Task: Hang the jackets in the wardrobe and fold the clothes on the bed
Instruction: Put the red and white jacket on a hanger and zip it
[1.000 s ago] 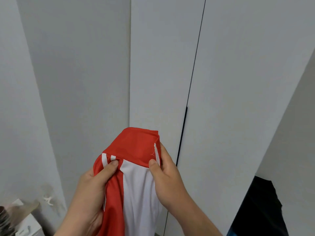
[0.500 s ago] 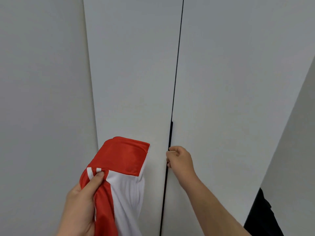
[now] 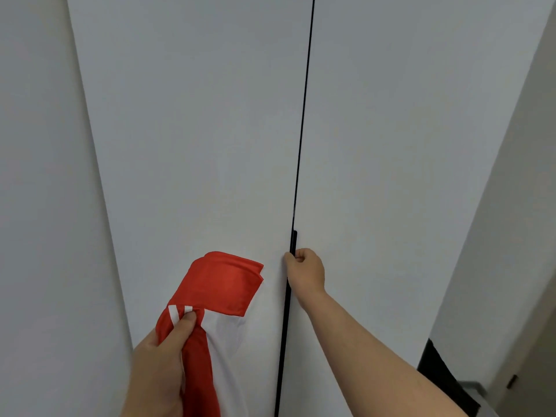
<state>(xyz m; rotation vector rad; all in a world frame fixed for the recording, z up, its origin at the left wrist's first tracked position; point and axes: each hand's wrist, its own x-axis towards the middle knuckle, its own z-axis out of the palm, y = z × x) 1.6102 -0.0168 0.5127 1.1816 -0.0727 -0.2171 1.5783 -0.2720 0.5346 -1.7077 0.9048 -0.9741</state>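
Note:
A red and white jacket (image 3: 222, 284) hangs from my left hand (image 3: 162, 362), which grips it near the striped part with the thumb on top. The white wardrobe (image 3: 210, 130) fills the view, both doors closed with a thin dark gap between them. My right hand (image 3: 307, 269) is curled on the black recessed handle (image 3: 293, 240) at the edge of the right door (image 3: 406, 145), fingertips hooked into the gap.
A white side panel or wall (image 3: 511, 206) rises at the right. A dark garment (image 3: 442, 377) shows at the lower right corner, behind my right forearm. A white wall stands at the left.
My right hand let go of the jacket and reached to the door handle, closing on it. The jacket stays in my left hand alone. The view shifted toward the wardrobe doors.

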